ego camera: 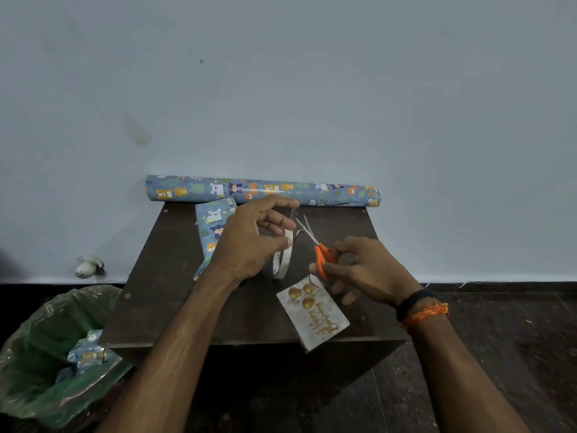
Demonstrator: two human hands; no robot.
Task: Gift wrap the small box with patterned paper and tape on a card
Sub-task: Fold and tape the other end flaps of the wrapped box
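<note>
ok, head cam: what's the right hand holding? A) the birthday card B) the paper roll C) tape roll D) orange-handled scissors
D: the right hand grips the orange-handled scissors, blades open toward the strip pulled from the tape roll, which the left hand holds.

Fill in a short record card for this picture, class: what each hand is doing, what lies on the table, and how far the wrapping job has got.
left hand: holds the tape roll upright, a clear strip pulled up from it
right hand: grips the orange scissors, blades open toward the strip
wrapped box: already covered in patterned paper, behind the left hand
card: lies flat at the table's near edge, not yet taped on
paper roll: lies along the wall at the back of the table
bin: on the floor to the left, holds paper scraps
</note>
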